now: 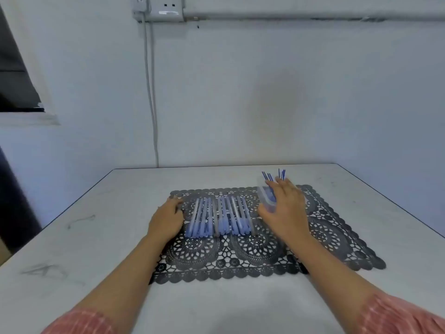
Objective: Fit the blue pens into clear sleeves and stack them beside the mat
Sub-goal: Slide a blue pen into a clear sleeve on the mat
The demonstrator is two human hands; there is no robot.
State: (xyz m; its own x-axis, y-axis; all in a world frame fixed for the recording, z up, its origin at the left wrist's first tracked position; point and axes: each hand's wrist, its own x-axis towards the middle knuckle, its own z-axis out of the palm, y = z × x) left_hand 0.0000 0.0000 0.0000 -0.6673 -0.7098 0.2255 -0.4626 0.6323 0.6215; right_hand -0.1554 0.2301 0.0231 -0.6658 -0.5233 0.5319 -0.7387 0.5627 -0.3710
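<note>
A white table [96, 237] stands against a pale wall, with a dark lace mat [332, 237] spread on its middle and right part. On the left half of the mat lies a row of blue pens [219, 218], side by side and touching. Their length runs from near to far and their blue caps point toward the near edge. They look cloudy, as if wrapped in clear sleeves, but blur hides the detail.

The left hand [166, 220] rests at the left end of this row, on the mat's left edge. Its fingers are curled inward toward the outermost pen. Whether they pinch anything cannot be told.

The right hand [285, 210] is at the right end of the row, farther back, and blurred. Its fingers are spread and fairly straight, reaching up against a clear container [265, 198] at the mat's far edge. The thumb lies low on the left, so the container sits in the span between thumb and fingers. Whether the hand grips it or only touches it is unclear. More blue pens [274, 175] stick up out of the container, past the fingertips.

Pink patterned sleeves [81, 321] cover both forearms at the near edge of the view. On the wall above, a white socket [166, 8] feeds a grey cable [151, 92] that runs down behind the table.
</note>
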